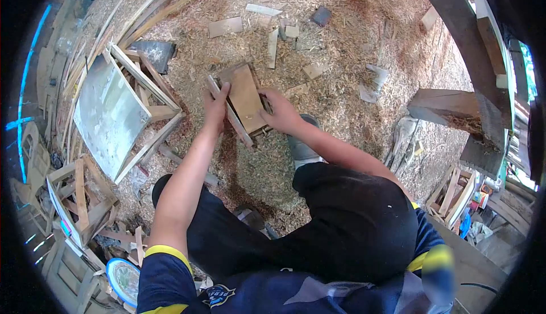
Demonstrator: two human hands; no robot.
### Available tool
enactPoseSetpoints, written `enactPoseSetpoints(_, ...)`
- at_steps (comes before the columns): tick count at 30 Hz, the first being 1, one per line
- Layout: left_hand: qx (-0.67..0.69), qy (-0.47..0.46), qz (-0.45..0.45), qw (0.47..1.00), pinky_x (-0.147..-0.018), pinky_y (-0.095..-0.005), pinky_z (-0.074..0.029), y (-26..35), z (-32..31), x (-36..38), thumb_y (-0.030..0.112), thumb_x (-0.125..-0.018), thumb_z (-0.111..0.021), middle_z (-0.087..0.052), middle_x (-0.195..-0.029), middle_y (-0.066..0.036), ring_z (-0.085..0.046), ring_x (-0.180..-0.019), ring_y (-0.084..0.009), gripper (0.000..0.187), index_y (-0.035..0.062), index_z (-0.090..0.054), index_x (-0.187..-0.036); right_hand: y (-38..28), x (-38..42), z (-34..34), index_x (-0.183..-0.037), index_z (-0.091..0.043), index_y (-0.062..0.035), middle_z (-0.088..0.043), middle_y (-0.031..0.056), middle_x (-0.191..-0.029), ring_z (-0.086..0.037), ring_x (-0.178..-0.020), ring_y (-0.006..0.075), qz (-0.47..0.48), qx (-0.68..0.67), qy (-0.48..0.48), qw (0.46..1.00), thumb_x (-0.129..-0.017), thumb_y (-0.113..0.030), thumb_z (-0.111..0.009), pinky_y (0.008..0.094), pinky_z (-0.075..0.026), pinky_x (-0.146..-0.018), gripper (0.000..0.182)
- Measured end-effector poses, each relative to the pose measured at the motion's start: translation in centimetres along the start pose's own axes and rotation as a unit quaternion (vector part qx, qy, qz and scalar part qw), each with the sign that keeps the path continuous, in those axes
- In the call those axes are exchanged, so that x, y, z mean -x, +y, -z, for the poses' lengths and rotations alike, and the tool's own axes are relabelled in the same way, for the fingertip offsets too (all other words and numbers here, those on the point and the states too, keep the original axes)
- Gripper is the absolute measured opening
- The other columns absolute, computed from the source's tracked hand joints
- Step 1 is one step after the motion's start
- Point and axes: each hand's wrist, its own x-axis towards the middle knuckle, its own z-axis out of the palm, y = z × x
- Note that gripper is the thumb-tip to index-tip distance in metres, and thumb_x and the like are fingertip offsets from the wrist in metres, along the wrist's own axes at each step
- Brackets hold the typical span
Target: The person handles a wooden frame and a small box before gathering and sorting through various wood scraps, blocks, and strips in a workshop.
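Observation:
Between my hands, above the floor, is a small wooden box-like piece (243, 96) with a flat brown face. A narrow wooden strip (241, 130) runs along its left side, and a dark gap shows between strip and face. My left hand (215, 109) is closed on the left side, its thumb over the top edge of the strip. On the opposite side my right hand (282, 112) grips the right edge, fingers partly hidden behind it. The underside of the piece is out of sight.
Wood shavings and offcuts (226, 27) cover the floor (341, 35). To the left stands a wooden frame with a pale panel (111, 106), with a smaller frame (82, 194) below it. A thick timber beam (446, 106) juts in at right. A round blue-rimmed object (122, 280) lies lower left.

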Motion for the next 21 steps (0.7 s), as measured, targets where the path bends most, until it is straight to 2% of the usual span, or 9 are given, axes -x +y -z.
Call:
enactPoseSetpoints(1, -0.049, 0.024, -0.018, 0.998, -0.101, -0.0401, -0.046, 0.0, 0.1, -0.2, 0.051, -0.09, -0.073, -0.056, -0.136, -0.02, -0.057, -0.121, -0.0303, 0.085, -0.0035, -0.04, -0.146, 0.1, -0.3, 0.2, -0.131, -0.053, -0.0032, -0.057, 0.0247, -0.126, -0.055, -0.118, 0.0433, 0.0, 0.01, 0.001, 1.0, -0.083, -0.008, -0.067, 0.0448, -0.046, -0.103, 0.05)
enactPoseSetpoints(6, -0.124, 0.046, -0.031, 0.991, -0.097, -0.0378, -0.047, 2.7, -1.0, 1.6, 0.052, -0.091, -0.071, -0.064, -0.126, -0.021, -0.061, -0.113, -0.0271, 0.074, -0.006, -0.055, -0.135, 4.2, -1.3, 4.3, -0.13, -0.055, -0.0061, -0.059, 0.0226, -0.123, -0.056, -0.115, 0.0427, 0.032, 0.17, 0.138, 0.975, -0.083, -0.013, -0.069, 0.0486, -0.046, -0.099, 0.049)
enactPoseSetpoints(8, -0.116, 0.053, 0.015, 0.992, -0.097, -0.0381, -0.047, 2.2, 0.0, 0.8, 0.052, -0.092, -0.07, -0.065, -0.124, -0.019, -0.062, -0.111, -0.0267, 0.072, -0.0061, -0.057, -0.133, 6.2, -1.8, 7.0, -0.13, -0.055, -0.0064, -0.057, 0.0215, -0.131, -0.056, -0.119, 0.0417, -0.067, 0.267, 0.17, 0.946, -0.083, -0.018, -0.071, 0.0503, -0.046, -0.1, 0.051)
enactPoseSetpoints(9, -0.066, 0.05, 0.036, 0.996, -0.097, -0.0377, -0.047, -1.0, 1.1, -1.5, 0.051, -0.095, -0.067, -0.065, -0.124, -0.019, -0.062, -0.111, -0.0261, 0.069, -0.0063, -0.057, -0.133, 6.9, -1.9, 8.2, -0.13, -0.055, -0.0064, -0.057, 0.0215, -0.131, -0.056, -0.119, 0.0417, -0.068, 0.271, 0.169, 0.945, -0.083, -0.018, -0.071, 0.0503, -0.046, -0.1, 0.051)
enactPoseSetpoints(11, -0.031, 0.061, 0.051, 0.996, -0.096, -0.0376, -0.047, -0.8, 1.1, -1.3, 0.05, -0.096, -0.065, -0.065, -0.124, -0.018, -0.062, -0.111, -0.0257, 0.068, -0.0057, -0.057, -0.133, 8.1, -2.0, 10.0, -0.132, -0.056, -0.0117, -0.054, 0.0202, -0.138, -0.055, -0.123, 0.0402, -0.111, 0.361, 0.187, 0.907, -0.082, -0.026, -0.074, 0.053, -0.044, -0.101, 0.055)
enactPoseSetpoints(14, 0.033, 0.071, 0.074, 0.994, -0.095, -0.0375, -0.048, -1.7, 1.9, -2.3, 0.047, -0.101, -0.058, -0.066, -0.121, -0.017, -0.063, -0.11, -0.0246, 0.062, -0.0033, -0.053, -0.136, 11.4, -2.3, 11.3, -0.135, -0.056, -0.0183, -0.053, 0.0187, -0.138, -0.055, -0.123, 0.0381, -0.102, 0.375, 0.118, 0.914, -0.082, -0.032, -0.075, 0.0558, -0.043, -0.101, 0.057)
enactPoseSetpoints(15, 0.024, 0.094, 0.041, 0.994, -0.095, -0.0378, -0.048, -1.1, 1.9, -2.0, 0.047, -0.102, -0.056, -0.066, -0.119, -0.017, -0.063, -0.109, -0.0242, 0.059, -0.0023, -0.05, -0.136, 10.6, -2.2, 11.3, -0.135, -0.056, -0.0183, -0.053, 0.0187, -0.138, -0.055, -0.123, 0.0381, -0.103, 0.374, 0.118, 0.914, -0.082, -0.032, -0.075, 0.0558, -0.043, -0.101, 0.057)
enactPoseSetpoints(17, 0.015, 0.115, 0.01, 0.993, -0.094, -0.0381, -0.048, 0.9, 1.6, -1.1, 0.046, -0.104, -0.054, -0.067, -0.117, -0.016, -0.063, -0.107, -0.0239, 0.057, -0.0012, -0.048, -0.136, 8.4, -1.9, 11.5, -0.137, -0.055, -0.0234, -0.055, 0.0179, -0.136, -0.057, -0.121, 0.0386, -0.102, 0.458, 0.099, 0.878, -0.083, -0.034, -0.075, 0.054, -0.045, -0.1, 0.058)
enactPoseSetpoints(21, 0.084, 0.067, 0.051, 0.993, -0.094, -0.0406, -0.049, 3.3, 1.3, -0.2, 0.044, -0.106, -0.049, -0.063, -0.123, -0.018, -0.063, -0.109, -0.0255, 0.051, 0.0005, -0.048, -0.132, 9.2, -2.3, 11.7, -0.138, -0.053, -0.0201, -0.056, 0.0183, -0.135, -0.06, -0.117, 0.0397, -0.091, 0.417, 0.084, 0.9, -0.086, -0.028, -0.071, 0.0512, -0.049, -0.096, 0.056)
